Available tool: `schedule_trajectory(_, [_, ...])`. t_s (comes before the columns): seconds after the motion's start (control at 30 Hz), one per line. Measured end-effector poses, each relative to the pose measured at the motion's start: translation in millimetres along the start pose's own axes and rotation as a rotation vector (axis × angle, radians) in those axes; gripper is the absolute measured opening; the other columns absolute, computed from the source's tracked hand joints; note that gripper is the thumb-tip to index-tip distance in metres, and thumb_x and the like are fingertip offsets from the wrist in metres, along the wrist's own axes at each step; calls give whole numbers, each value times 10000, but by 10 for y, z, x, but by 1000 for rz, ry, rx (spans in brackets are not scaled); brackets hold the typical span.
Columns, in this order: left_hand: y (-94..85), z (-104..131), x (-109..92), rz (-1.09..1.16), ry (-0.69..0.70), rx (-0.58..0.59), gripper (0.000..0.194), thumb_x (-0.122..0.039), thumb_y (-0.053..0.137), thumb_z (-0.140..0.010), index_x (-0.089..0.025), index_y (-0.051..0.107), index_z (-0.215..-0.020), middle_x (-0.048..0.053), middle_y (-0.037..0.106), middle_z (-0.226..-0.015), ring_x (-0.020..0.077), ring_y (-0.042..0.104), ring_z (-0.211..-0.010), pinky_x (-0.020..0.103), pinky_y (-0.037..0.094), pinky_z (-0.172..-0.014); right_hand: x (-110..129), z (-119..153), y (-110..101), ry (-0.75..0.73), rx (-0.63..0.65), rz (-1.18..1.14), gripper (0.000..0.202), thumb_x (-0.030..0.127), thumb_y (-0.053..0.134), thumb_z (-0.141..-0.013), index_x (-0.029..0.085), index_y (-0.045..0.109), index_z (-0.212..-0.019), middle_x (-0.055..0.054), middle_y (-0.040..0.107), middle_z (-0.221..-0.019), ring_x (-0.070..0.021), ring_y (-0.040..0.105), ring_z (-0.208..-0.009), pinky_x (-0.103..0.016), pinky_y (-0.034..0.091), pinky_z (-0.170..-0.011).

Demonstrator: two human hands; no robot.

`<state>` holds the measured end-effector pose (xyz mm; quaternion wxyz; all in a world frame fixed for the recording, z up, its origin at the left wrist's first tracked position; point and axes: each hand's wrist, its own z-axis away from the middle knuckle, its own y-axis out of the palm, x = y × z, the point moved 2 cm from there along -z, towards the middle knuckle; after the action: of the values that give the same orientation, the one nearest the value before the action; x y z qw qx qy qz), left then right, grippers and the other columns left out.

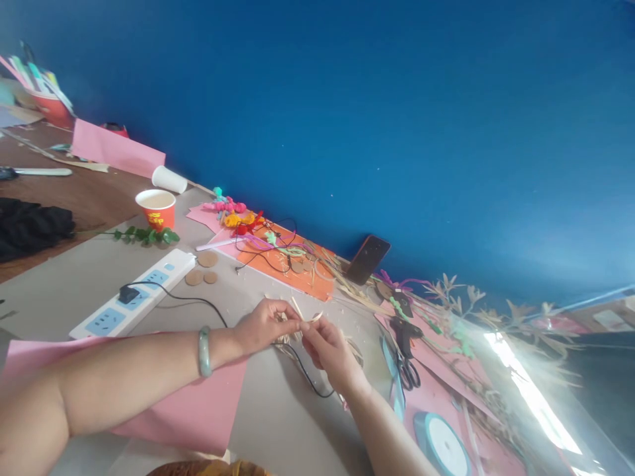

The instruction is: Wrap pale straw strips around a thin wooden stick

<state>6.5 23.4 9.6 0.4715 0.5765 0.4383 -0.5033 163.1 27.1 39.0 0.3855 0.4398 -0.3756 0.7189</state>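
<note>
My left hand (268, 324), below a jade-green bangle (204, 352), pinches a thin pale strip (296, 307) between thumb and fingers. My right hand (328, 345) meets it fingertip to fingertip and is closed on the same strip, whose curled pale end shows above the thumb. Whether it is straw, raffia or a wood shaving I cannot tell. Under the hands lie more pale strands (284, 345), partly hidden, and a black cord runs beneath the wrists over the grey tabletop (282, 423).
A power strip (133, 294) with a black plug, a red paper cup (157, 210) and wooden discs (207, 258) lie left. A phone (367, 259) leans on the blue wall. At right are a glue gun (405, 332), scissors (409, 375), a ribbon roll (442, 444) and dried stems.
</note>
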Motion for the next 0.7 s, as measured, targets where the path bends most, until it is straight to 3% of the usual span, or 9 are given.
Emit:
schedule_trajectory(0.13, [-12, 1, -30, -4, 15, 30, 285, -421, 693, -717, -136, 685, -739, 38, 651, -684, 137, 556, -632, 241, 415, -596, 48, 36, 6, 11, 60, -122, 402, 513, 621, -773, 214, 368, -684, 93, 351, -481, -49, 187, -401, -188, 103, -382])
schedule_trajectory(0.27, [-30, -13, 12, 11, 12, -22, 267, -410, 695, -700, -145, 694, -734, 27, 639, -648, 143, 552, -616, 240, 412, -578, 128, 89, -101, 30, 122, -254, 410, 491, 632, -773, 217, 341, -679, 97, 340, -489, -39, 134, -387, -191, 71, -379])
schedule_trajectory(0.4, [-31, -13, 41, 8, 17, -53, 273, -420, 707, -685, -152, 697, -736, 21, 626, -635, 158, 559, -646, 240, 413, -584, 199, 79, -290, -34, 50, -326, 431, 522, 630, -761, 218, 335, -677, 97, 323, -503, -35, 113, -388, -192, 65, -368])
schedule_trajectory(0.57, [-25, -13, 39, -71, 86, -4, 282, -430, 679, -724, -148, 695, -744, 36, 648, -698, 164, 570, -699, 246, 422, -637, 186, 1, -284, -73, -23, -138, 381, 471, 711, -690, 205, 480, -834, 79, 434, -568, -33, 167, -373, -194, 85, -353])
schedule_trajectory(0.7, [-26, -30, 65, -105, 97, 14, 290, -435, 664, -739, -148, 700, -759, 43, 666, -749, 166, 576, -721, 256, 427, -681, 238, -39, -305, -100, -17, 101, 329, 494, 622, -758, 188, 520, -692, 89, 304, -461, -57, 192, -377, -210, 135, -372])
